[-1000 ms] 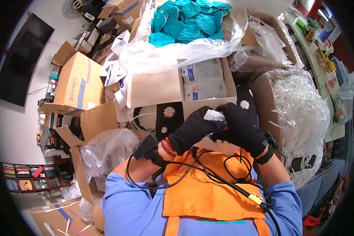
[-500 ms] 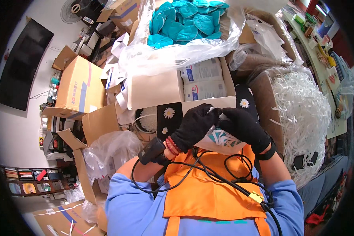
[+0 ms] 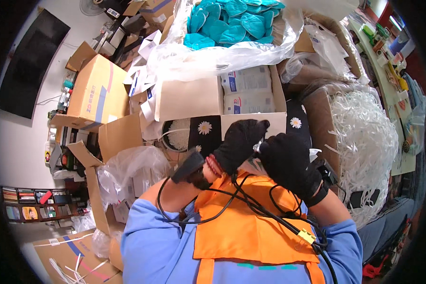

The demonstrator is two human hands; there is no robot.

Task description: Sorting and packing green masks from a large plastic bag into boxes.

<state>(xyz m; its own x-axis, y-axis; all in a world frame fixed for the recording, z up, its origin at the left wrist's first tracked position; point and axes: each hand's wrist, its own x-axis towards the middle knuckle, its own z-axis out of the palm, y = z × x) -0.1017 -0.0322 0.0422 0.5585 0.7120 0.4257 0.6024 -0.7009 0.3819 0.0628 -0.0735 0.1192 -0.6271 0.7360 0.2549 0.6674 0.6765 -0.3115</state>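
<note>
Both my hands wear black gloves and meet in front of my orange apron (image 3: 251, 222). A clear plastic bag (image 3: 258, 146) is pinched between them at its gathered top. My left hand (image 3: 241, 144) is closed on the bag from the left, and my right hand (image 3: 288, 163) is closed on it from the right. Most of the bag is hidden behind the gloves. Just beyond the hands stands an open white carton (image 3: 253, 120) with white printed packs (image 3: 249, 102) lying inside. Its flap (image 3: 189, 99) is folded out to the left.
A plastic-lined box of teal masks (image 3: 232, 26) stands at the far side. To the right is a carton heaped with white strips (image 3: 359, 142). Brown cartons (image 3: 97, 94) and an opened one with plastic film (image 3: 137, 170) stand left. A black cable (image 3: 265, 210) crosses my apron.
My hands have drawn closer together and turned, bunching the bag's top. The bag's teal and white contents, visible before, are now covered by the gloves.
</note>
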